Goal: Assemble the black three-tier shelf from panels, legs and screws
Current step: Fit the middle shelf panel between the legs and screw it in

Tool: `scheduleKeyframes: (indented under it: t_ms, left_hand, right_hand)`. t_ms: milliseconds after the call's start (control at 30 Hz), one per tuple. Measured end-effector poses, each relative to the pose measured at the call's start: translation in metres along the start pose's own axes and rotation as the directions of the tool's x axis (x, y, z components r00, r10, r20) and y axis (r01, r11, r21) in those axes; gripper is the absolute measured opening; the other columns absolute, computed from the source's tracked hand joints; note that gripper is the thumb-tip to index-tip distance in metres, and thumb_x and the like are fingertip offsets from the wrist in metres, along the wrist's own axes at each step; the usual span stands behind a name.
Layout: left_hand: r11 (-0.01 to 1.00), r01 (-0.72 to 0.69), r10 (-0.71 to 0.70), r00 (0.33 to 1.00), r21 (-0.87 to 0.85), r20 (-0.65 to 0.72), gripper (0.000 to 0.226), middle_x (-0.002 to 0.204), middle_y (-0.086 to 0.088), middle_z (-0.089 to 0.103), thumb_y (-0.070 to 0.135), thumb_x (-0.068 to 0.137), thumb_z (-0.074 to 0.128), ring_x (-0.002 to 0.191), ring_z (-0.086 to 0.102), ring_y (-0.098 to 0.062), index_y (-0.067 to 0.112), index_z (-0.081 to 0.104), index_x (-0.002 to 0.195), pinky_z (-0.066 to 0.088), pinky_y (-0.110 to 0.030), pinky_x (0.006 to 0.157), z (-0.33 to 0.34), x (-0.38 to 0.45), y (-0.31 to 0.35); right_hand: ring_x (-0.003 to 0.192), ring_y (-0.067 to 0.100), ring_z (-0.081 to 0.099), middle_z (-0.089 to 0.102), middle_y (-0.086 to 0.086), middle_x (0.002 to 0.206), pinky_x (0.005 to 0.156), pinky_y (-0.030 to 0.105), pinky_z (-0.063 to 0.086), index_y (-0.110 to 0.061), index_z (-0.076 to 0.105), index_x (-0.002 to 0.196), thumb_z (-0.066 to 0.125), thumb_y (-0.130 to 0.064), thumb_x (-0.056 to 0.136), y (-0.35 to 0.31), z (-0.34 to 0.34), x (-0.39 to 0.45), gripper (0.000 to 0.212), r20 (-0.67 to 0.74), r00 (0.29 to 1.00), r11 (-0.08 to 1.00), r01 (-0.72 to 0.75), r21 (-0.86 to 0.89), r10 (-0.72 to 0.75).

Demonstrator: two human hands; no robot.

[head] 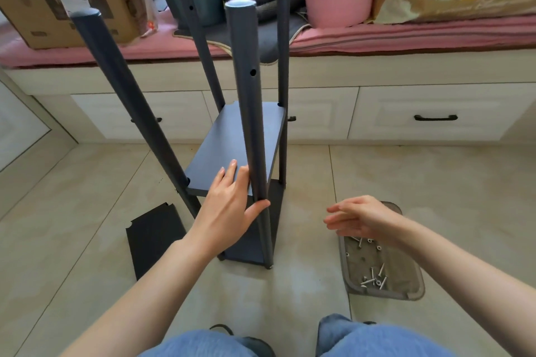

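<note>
The black shelf frame stands upright on the tiled floor with several round legs. A middle panel (232, 148) and a bottom panel (246, 249) sit between them. My left hand (229, 206) rests flat on the middle panel's near edge, thumb against the near right leg (249, 101). My right hand (359, 216) hovers to the right of the frame, above the screw tray, fingers loosely apart and holding nothing that I can see. A loose black panel (153, 238) lies on the floor to the left.
A grey tray (406, 287) with several screws lies on the floor at the right. Behind the shelf runs a white drawer bench (435, 116) with a pink cushion, a cardboard box (58, 0), a pink cylinder and pillows. My knees in jeans are at the bottom edge.
</note>
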State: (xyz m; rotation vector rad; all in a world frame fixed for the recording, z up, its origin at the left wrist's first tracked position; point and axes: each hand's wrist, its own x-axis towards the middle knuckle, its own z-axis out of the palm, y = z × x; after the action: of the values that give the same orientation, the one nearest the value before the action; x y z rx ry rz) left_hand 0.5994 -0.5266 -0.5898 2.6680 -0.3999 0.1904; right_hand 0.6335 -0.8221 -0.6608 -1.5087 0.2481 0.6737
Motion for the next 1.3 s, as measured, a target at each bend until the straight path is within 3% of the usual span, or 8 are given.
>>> scheduleKeyframes:
  t_ms: [233, 400, 533, 633, 800, 1033, 1167, 1300]
  left_hand:
    - [1.0, 0.028, -0.028, 0.999, -0.001, -0.019, 0.044, 0.106, -0.001, 0.06, 0.034, 0.093, 0.068, 0.125, 0.055, -0.037, 0.012, 0.046, 0.124, 0.019, -0.043, 0.124, 0.003, 0.002, 0.004]
    - [0.999, 0.035, -0.034, 0.998, 0.021, -0.055, 0.048, 0.119, -0.006, 0.065, 0.036, 0.092, 0.069, 0.134, 0.05, -0.036, 0.011, 0.046, 0.127, 0.012, -0.032, 0.116, 0.01, 0.001, 0.009]
    - [0.999, 0.041, -0.04, 0.998, 0.024, -0.054, 0.054, 0.123, -0.005, 0.065, 0.038, 0.092, 0.067, 0.139, 0.046, -0.033, 0.012, 0.045, 0.133, 0.007, -0.028, 0.116, 0.011, 0.001, 0.01]
    - [0.998, 0.058, -0.057, 0.997, 0.018, -0.059, 0.057, 0.114, -0.005, 0.066, 0.039, 0.089, 0.07, 0.131, 0.054, -0.034, 0.011, 0.045, 0.132, 0.017, -0.035, 0.115, 0.012, 0.002, 0.01]
    - [0.998, 0.047, -0.051, 0.995, -0.04, -0.082, 0.069, 0.111, 0.009, 0.057, 0.06, 0.083, 0.052, 0.123, 0.06, -0.032, 0.015, 0.045, 0.135, 0.039, -0.055, 0.111, 0.01, 0.0, 0.014]
    - [0.997, 0.057, -0.062, 0.993, -0.054, -0.098, 0.062, 0.11, 0.012, 0.052, 0.053, 0.083, 0.058, 0.124, 0.06, -0.034, 0.021, 0.041, 0.133, 0.041, -0.058, 0.108, 0.013, 0.001, 0.015]
    - [0.995, 0.083, -0.087, 0.993, -0.049, -0.074, 0.064, 0.116, -0.002, 0.062, 0.048, 0.084, 0.062, 0.126, 0.058, -0.035, 0.014, 0.045, 0.135, 0.04, -0.057, 0.11, 0.012, 0.002, 0.017]
    - [0.995, 0.084, -0.087, 0.994, -0.056, -0.067, 0.059, 0.107, 0.009, 0.053, 0.037, 0.087, 0.072, 0.124, 0.058, -0.035, 0.008, 0.049, 0.134, 0.039, -0.058, 0.112, 0.011, 0.002, 0.02]
  right_hand:
    - [0.068, 0.018, 0.068, 0.074, 0.014, 0.085, 0.056, 0.024, 0.054, 0.001, 0.066, 0.103, 0.053, -0.006, 0.1, 0.063, -0.042, 0.006, 0.015, -0.251, 0.962, 0.965, -0.165, -0.202, 0.111]
    - [0.067, 0.02, 0.062, 0.066, 0.011, 0.078, 0.057, 0.026, 0.05, 0.005, 0.067, 0.105, 0.055, 0.0, 0.096, 0.106, -0.046, 0.033, 0.016, -0.349, 0.932, 0.877, -0.244, -0.413, 0.095]
    - [0.104, 0.025, 0.064, 0.067, 0.012, 0.113, 0.091, 0.035, 0.053, -0.005, 0.065, 0.114, 0.061, -0.007, 0.094, 0.128, -0.038, 0.054, 0.021, -0.361, 0.932, 0.76, -0.254, -0.599, 0.028]
    - [0.117, 0.031, 0.059, 0.066, 0.016, 0.121, 0.102, 0.038, 0.046, -0.005, 0.065, 0.115, 0.06, -0.008, 0.095, 0.135, -0.036, 0.067, 0.021, -0.365, 0.931, 0.699, -0.258, -0.667, -0.005]
    - [0.111, 0.034, 0.061, 0.066, 0.018, 0.116, 0.089, 0.033, 0.047, -0.006, 0.063, 0.106, 0.06, -0.009, 0.093, 0.147, -0.036, 0.083, 0.014, -0.338, 0.941, 0.634, -0.243, -0.734, -0.032]
    - [0.104, 0.03, 0.061, 0.065, 0.011, 0.113, 0.08, 0.035, 0.048, -0.021, 0.052, 0.092, 0.062, -0.023, 0.093, 0.155, -0.036, 0.092, 0.01, -0.328, 0.943, 0.547, -0.251, -0.799, -0.046]
    - [0.101, 0.031, 0.061, 0.065, 0.011, 0.111, 0.078, 0.035, 0.048, -0.021, 0.05, 0.089, 0.059, -0.024, 0.095, 0.155, -0.035, 0.093, 0.01, -0.306, 0.95, 0.491, -0.237, -0.838, -0.064]
    - [0.104, 0.034, 0.061, 0.064, 0.015, 0.113, 0.085, 0.039, 0.05, -0.016, 0.053, 0.091, 0.055, -0.02, 0.096, 0.148, -0.037, 0.09, 0.007, -0.288, 0.957, 0.493, -0.229, -0.839, -0.046]
